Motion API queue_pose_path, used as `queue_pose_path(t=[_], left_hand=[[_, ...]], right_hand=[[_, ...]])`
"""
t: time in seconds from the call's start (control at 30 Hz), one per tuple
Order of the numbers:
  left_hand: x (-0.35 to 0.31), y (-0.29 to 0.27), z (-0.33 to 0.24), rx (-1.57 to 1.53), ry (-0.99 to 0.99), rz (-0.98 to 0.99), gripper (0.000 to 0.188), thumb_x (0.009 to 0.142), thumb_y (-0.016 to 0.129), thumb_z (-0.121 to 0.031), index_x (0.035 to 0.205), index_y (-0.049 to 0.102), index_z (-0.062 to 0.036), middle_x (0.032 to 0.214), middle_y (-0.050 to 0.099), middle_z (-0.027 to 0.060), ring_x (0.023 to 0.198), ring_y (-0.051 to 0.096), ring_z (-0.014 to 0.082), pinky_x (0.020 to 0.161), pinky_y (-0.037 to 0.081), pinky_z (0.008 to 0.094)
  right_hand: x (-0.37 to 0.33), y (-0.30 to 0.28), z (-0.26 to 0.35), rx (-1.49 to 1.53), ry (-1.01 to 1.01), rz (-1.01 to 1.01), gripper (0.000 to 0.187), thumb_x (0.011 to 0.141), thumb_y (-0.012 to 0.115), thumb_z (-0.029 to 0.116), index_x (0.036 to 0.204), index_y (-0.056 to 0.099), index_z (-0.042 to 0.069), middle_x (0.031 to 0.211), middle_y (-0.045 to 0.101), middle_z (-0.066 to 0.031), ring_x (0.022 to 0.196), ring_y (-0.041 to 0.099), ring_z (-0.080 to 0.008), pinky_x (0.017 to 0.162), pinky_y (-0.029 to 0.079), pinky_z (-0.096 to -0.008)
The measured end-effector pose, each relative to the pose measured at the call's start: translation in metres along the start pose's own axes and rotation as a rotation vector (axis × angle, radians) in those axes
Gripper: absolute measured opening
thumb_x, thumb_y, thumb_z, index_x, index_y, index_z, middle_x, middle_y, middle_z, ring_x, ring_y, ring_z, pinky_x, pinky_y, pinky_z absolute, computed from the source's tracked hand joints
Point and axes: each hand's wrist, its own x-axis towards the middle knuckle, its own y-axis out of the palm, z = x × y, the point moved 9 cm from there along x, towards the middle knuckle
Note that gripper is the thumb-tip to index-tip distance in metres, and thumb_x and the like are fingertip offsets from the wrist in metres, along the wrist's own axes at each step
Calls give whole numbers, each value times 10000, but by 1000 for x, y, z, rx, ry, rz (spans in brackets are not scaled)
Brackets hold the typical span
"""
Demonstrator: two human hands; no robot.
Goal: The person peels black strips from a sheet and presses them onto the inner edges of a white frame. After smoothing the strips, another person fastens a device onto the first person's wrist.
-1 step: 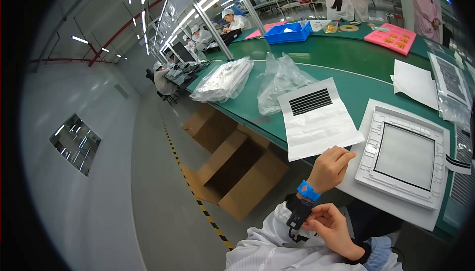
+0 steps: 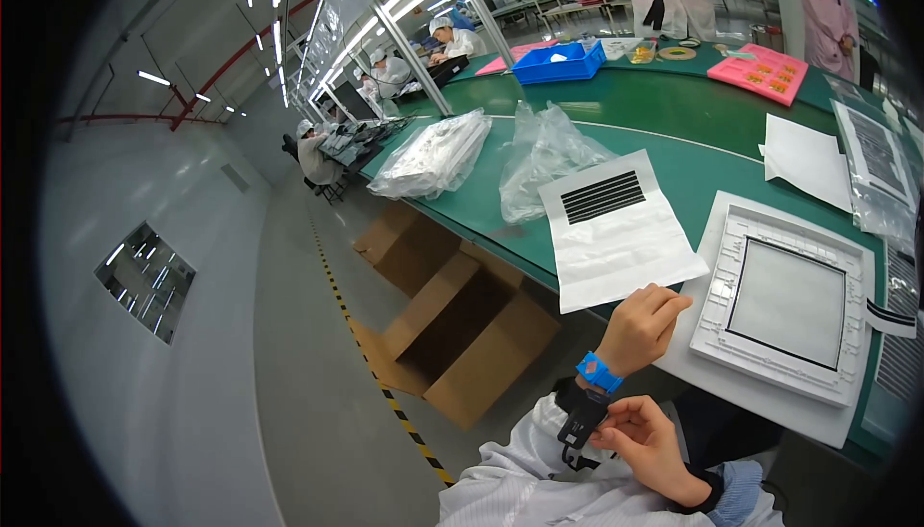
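My left hand [image 2: 639,331] hovers at the table's near edge with its fingers curled together and nothing visible in them. Its wrist wears a blue strap [image 2: 599,372] and, below that, a small black box-shaped device [image 2: 583,417] with a cable. My right hand [image 2: 654,452] is closed at this device, thumb and fingers pinching its side; the fingertips are partly hidden. Just beyond my left hand lies a white sheet with black strips [image 2: 626,248]. To the right, a white plastic frame [image 2: 707,325] with a black inner border rests on a pale board [image 2: 799,423].
Clear plastic bags [image 2: 544,156] lie on the green table [image 2: 693,163]. A blue tray [image 2: 561,65] and a pink tray [image 2: 760,75] stand farther back. Open cardboard boxes [image 2: 491,363] stand on the floor at left. Several people work along the line; another stands at far right.
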Motion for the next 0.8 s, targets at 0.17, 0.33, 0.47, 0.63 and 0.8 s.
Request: queue_pose_path(t=[0.17,0.33,0.47,0.63,0.8], left_hand=[[1,-3,-5,38,33,21,284,691,599,61,961,629,-19,842,594,81,734,575,255,633,475,341],[1,-1,-8,65,24,42,299,689,596,60,976,634,-16,848,595,75,766,573,242,655,476,334],[5,5,-15,54,50,31,298,692,622,76,972,657,-19,842,610,62,734,576,225,622,484,329],[5,5,1,-60,-109,9,224,781,587,52,986,646,-18,835,613,83,756,586,224,665,480,302],[-14,13,34,-619,-589,-118,169,896,573,-14,1044,654,-17,841,654,44,726,575,120,661,455,223]], right_hand=[[-5,-7,16,-335,-100,-37,392,864,661,30,1181,443,-44,953,614,-120,879,638,-154,761,550,-278],[-6,5,29,-609,-219,1,582,826,719,81,1334,438,25,932,620,-119,794,649,-134,659,547,-256],[3,10,36,-699,-215,71,585,810,741,102,1329,478,33,917,629,-109,755,651,-123,647,542,-249],[3,5,24,-522,-172,90,482,809,738,95,1248,552,32,906,650,-95,722,642,-94,643,540,-238],[-2,4,20,-454,-128,108,437,814,738,121,1210,570,43,918,650,-79,731,631,-85,673,542,-233]])
